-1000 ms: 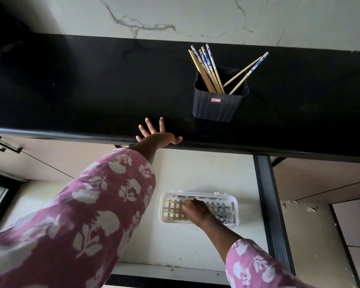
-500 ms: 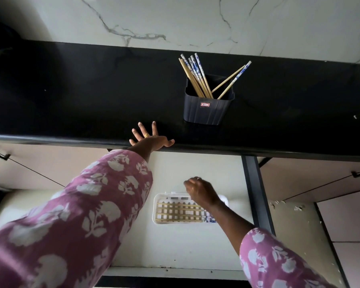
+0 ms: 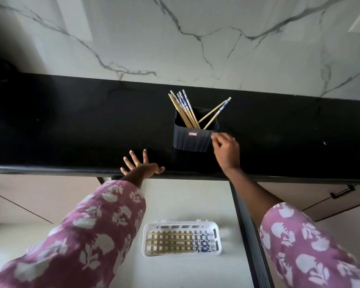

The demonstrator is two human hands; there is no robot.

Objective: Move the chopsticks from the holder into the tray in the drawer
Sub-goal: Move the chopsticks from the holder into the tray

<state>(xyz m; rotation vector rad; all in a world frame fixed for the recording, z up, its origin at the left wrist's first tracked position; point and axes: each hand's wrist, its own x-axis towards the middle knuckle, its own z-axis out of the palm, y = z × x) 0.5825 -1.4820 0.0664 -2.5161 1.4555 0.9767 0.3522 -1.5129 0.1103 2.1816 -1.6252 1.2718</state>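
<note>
A dark square holder (image 3: 192, 140) stands on the black countertop (image 3: 71, 125). Several bamboo chopsticks with blue-and-white tops (image 3: 184, 108) lean in it, and two more (image 3: 216, 112) tilt to the right. My right hand (image 3: 226, 148) hovers at the holder's right side, fingers loosely curled and empty, fingertips near the rim. My left hand (image 3: 140, 166) lies flat on the counter's front edge with fingers spread. Below, in the open drawer (image 3: 175, 200), a white slotted tray (image 3: 182, 239) holds several chopsticks lying lengthwise.
A white marble wall (image 3: 195, 38) rises behind the counter. The drawer's dark right rail (image 3: 247, 235) runs beside the tray. Closed cabinet fronts with black handles (image 3: 341, 192) flank the drawer on both sides.
My right hand has let go of chopsticks in the tray and risen from the drawer to the holder's right side. My left hand has stayed on the counter edge.
</note>
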